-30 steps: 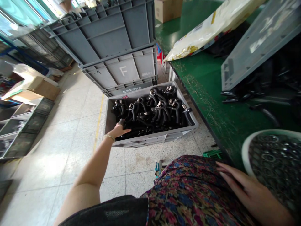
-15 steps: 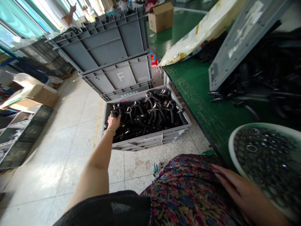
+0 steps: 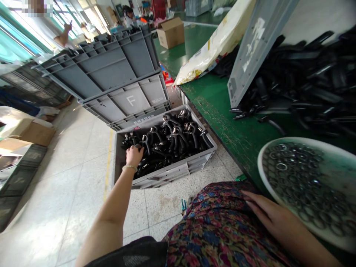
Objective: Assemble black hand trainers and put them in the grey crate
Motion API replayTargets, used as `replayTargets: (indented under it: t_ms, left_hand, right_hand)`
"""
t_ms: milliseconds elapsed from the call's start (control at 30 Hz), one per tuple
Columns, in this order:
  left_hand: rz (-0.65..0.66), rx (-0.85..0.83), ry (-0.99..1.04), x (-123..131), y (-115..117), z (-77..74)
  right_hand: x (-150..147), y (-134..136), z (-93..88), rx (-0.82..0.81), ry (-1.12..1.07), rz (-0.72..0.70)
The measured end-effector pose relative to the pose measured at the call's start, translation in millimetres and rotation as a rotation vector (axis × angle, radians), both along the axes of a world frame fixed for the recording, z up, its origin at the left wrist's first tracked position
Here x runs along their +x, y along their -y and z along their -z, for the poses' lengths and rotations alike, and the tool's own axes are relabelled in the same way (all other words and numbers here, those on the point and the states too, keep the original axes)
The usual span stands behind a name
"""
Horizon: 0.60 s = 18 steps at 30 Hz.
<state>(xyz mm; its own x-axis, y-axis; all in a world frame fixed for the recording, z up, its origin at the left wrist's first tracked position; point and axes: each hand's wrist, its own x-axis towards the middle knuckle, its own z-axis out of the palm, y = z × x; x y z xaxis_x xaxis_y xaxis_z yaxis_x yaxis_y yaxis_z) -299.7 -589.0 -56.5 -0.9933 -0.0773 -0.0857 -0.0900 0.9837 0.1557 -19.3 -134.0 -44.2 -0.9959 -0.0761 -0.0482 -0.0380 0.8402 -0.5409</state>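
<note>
Left hand (image 3: pixel 134 155): fingers closed on one of the black hand grippers (image 3: pixel 178 137), inside a grey plastic crate (image 3: pixel 167 174).
Right hand (image 3: pixel 274 218): open, well apart, flat on floral clothing (image 3: pixel 219 222).
Handling: likely stiff, springy, weighty; chrome heads slippery; hold by black handles.

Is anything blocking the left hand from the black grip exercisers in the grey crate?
Nothing visible: the left hand already rests among the black steel-headed hand grip exercisers lying in the grey plastic crate.

Floral cloth (image 3: pixel 219 226) (pink and blue on dark), a black sleeve (image 3: pixel 125 256) and a thin gold bracelet (image 3: pixel 129 168) are worn.
</note>
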Motion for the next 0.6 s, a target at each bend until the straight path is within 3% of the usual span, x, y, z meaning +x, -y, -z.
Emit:
replayTargets:
  t_ms: [167,267,400,600]
  left_hand:
    - [0.153,0.115,-0.014,-17.6,-125.3,19.0]
    - [0.120,0.135,-0.027,-31.4,-176.7,28.8]
    - [0.042,0.152,-0.054,-44.1,-199.8,32.2]
    - [0.022,0.237,-0.040,-66.4,-197.1,22.7]
  right_hand:
    - [-6.5,12.3,-2.7,-0.026,-0.009,-0.058]
    - [-4.2,10.2,-1.9,-0.005,-0.014,-0.056]
    - [1.8,3.4,6.1,0.001,-0.032,-0.028]
    - [5.4,3.7,13.6,-0.052,-0.039,-0.040]
